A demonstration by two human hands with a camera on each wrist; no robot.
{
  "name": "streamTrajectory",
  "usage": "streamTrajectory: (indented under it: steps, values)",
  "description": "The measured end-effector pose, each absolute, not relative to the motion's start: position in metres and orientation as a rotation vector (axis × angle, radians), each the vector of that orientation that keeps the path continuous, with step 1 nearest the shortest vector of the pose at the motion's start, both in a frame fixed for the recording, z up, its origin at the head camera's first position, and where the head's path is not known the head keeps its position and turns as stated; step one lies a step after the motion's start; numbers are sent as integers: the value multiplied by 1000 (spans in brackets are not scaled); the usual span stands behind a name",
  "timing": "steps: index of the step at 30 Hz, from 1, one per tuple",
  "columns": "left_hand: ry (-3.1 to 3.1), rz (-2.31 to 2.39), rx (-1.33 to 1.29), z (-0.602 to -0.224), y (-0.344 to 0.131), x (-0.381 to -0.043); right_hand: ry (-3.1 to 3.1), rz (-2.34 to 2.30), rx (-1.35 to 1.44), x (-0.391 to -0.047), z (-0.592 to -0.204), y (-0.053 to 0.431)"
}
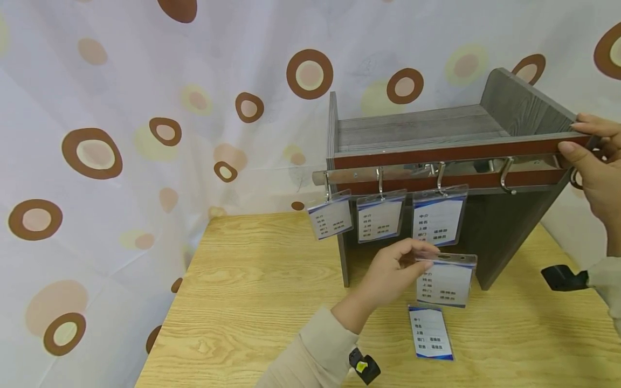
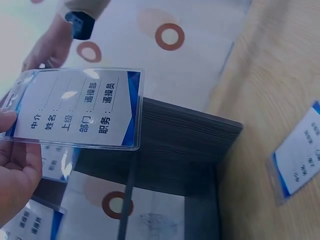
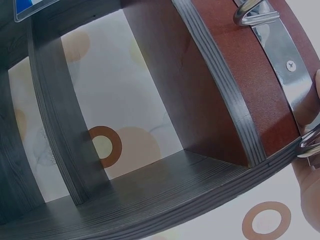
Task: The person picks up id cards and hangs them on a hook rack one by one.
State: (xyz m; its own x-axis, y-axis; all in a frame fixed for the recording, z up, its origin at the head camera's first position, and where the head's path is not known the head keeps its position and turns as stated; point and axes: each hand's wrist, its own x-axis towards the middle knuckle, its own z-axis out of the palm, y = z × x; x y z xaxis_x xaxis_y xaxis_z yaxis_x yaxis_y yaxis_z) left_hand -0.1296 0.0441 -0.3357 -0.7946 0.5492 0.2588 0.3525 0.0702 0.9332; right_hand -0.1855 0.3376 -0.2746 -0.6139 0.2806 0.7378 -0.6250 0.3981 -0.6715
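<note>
My left hand (image 1: 388, 275) pinches the top edge of a clear plastic badge holder (image 1: 445, 283) with a white and blue card, thumb in front. It is held up in front of a grey wooden rack (image 1: 422, 129), below the hook rail (image 1: 470, 167). Three similar badges hang side by side from the metal hooks: a left badge (image 1: 331, 218), a middle badge (image 1: 381, 218) and a right badge (image 1: 439, 218). The fourth hook (image 1: 506, 175) carries nothing. At the rack's front right corner, my right hand (image 1: 599, 172) grips the frame, thumb on the front.
Another badge (image 1: 430, 332) lies on the wood-grain table (image 1: 247, 291), in front of the rack. A patterned curtain (image 1: 204, 70) hangs behind. In the right wrist view, the rack's inner divider (image 3: 55, 125) and side panel (image 3: 150, 190) show.
</note>
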Motion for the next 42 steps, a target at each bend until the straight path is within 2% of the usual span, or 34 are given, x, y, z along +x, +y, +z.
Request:
streamTrajectory:
  steps: [10, 22, 42]
  values:
    - [2171, 1818, 1023, -316, 60, -139, -1796, 1386, 336, -184, -273, 335]
    - [2144, 1923, 1033, -288, 71, -143, -1828, 1329, 246, -185, -272, 336]
    - [2387, 1762, 1060, -297, 110, -169, -1877, 1224, 297, -185, -275, 342]
